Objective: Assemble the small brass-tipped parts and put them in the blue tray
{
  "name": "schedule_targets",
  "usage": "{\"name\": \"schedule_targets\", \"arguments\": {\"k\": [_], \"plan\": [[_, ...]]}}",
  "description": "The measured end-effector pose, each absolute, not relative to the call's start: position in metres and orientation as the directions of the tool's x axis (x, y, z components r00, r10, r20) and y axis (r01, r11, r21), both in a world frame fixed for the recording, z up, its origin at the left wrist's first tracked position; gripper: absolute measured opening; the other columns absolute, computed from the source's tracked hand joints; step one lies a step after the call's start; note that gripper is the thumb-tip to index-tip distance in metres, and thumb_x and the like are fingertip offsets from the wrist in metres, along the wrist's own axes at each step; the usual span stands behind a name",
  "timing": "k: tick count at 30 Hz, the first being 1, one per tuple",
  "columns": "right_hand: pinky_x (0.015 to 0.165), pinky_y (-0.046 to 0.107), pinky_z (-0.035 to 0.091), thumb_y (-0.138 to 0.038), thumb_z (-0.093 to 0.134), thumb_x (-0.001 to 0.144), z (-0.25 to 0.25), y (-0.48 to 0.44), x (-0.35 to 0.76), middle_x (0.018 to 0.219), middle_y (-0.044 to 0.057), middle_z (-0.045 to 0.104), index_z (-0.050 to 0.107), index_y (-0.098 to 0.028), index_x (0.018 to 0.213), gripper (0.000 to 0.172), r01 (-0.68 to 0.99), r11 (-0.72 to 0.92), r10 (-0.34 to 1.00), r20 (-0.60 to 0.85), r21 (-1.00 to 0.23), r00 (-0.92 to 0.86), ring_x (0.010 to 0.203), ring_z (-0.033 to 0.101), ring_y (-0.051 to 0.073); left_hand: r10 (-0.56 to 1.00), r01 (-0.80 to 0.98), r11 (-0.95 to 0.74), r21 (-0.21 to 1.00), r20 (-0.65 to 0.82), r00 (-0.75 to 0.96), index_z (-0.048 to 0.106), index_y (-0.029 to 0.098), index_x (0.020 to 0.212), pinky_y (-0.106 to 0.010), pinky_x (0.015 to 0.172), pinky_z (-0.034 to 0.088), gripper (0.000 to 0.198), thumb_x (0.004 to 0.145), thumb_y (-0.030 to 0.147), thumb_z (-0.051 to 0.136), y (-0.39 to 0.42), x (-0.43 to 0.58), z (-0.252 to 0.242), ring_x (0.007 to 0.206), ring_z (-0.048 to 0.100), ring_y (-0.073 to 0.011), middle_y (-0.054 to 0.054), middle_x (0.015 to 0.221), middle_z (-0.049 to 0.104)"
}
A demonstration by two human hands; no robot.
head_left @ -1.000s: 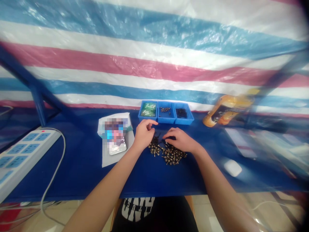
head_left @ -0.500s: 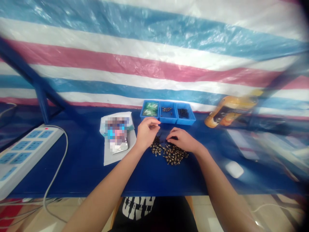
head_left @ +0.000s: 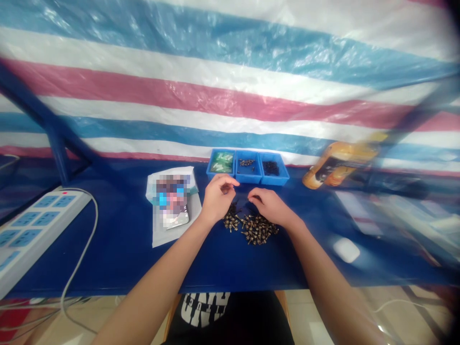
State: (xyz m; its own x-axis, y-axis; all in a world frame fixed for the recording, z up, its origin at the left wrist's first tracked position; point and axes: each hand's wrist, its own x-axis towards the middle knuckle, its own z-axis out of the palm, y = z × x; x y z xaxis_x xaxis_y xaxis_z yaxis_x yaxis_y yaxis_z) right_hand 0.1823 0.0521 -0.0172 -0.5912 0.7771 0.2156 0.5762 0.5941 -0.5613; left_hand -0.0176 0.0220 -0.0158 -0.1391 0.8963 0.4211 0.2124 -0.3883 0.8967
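My left hand (head_left: 218,197) is closed, thumb and forefinger curled toward each other, over a small pile of screw-like metal pieces (head_left: 232,221). Whatever its fingertips may hold is too small to make out. To the right, my right hand (head_left: 269,205) has its fingers bent down and pressed together, and anything in them is hidden. Just below it lies a larger pile of brass-coloured and dark screw-like pieces (head_left: 259,231). The two hands are apart, with a narrow gap between their fingertips.
Behind the hands stand three blue bins: one with green-and-white packets (head_left: 222,162), one with small metal pieces (head_left: 247,164), one with dark pieces (head_left: 270,167). A phone (head_left: 178,219) rests on paper at left, near a power strip (head_left: 30,230). An orange bottle (head_left: 332,163) and white case (head_left: 346,250) are right.
The fingertips of my right hand have lifted slightly off the pile's far edge and curled in. My left hand stays nearly in place. The whole view has shifted a little.
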Motion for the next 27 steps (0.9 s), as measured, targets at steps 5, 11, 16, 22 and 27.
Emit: {"name": "schedule_targets", "arguments": {"k": [5,11,16,22,27], "plan": [[0.083,0.032,0.047,-0.014,0.055,0.091,-0.0161,0.0525,0.1809,0.098,0.005,0.072,0.068,-0.021,0.094,0.015,0.52,0.629,0.757,0.306,-0.577,-0.577,0.09,0.064,0.019,0.899,0.198,-0.401,0.895,0.426,-0.106,0.07,0.018,0.082,-0.025,0.072,0.051,0.022,0.072,0.004,0.057,0.0198,-0.0157,-0.0138,0.08,0.06,-0.0121,-0.005,0.101,0.059],[0.075,0.029,0.048,-0.011,0.054,0.087,-0.0159,0.0509,0.1807,0.096,0.004,0.068,0.066,-0.021,0.096,0.018,0.492,0.624,0.766,0.35,-0.607,-0.539,0.082,0.063,0.017,0.894,0.215,-0.413,0.885,0.439,-0.09,0.07,0.018,0.082,-0.025,0.072,0.049,0.023,0.073,0.004,0.055,0.0206,-0.0157,-0.0142,0.082,0.06,-0.0129,-0.005,0.099,0.059],[0.074,0.028,0.048,-0.012,0.052,0.085,-0.0154,0.0506,0.1802,0.095,0.005,0.065,0.064,-0.021,0.097,0.019,0.478,0.628,0.769,0.394,-0.614,-0.503,0.082,0.061,0.017,0.896,0.184,-0.418,0.89,0.437,-0.077,0.068,0.018,0.08,-0.024,0.068,0.049,0.026,0.073,0.002,0.049,0.021,-0.0156,-0.0164,0.076,0.06,-0.0107,-0.004,0.1,0.059],[0.072,0.029,0.046,-0.017,0.054,0.084,-0.0133,0.0505,0.1796,0.088,0.003,0.067,0.061,-0.022,0.098,0.017,0.537,0.579,0.813,0.383,-0.614,-0.438,0.076,0.061,0.017,0.885,0.292,-0.397,0.87,0.447,-0.132,0.071,0.02,0.082,-0.024,0.071,0.049,0.033,0.069,-0.001,0.05,0.0204,-0.0166,-0.0159,0.08,0.057,-0.0116,-0.004,0.099,0.057],[0.068,0.029,0.044,-0.022,0.053,0.086,-0.0119,0.05,0.1811,0.073,-0.001,0.066,0.06,-0.023,0.101,0.016,0.6,0.517,0.855,0.337,-0.61,-0.394,0.067,0.061,0.017,0.894,0.3,-0.374,0.878,0.427,-0.137,0.071,0.02,0.082,-0.024,0.07,0.049,0.03,0.068,0.0,0.053,0.0204,-0.0163,-0.0147,0.075,0.056,-0.0105,-0.002,0.096,0.056]]}}
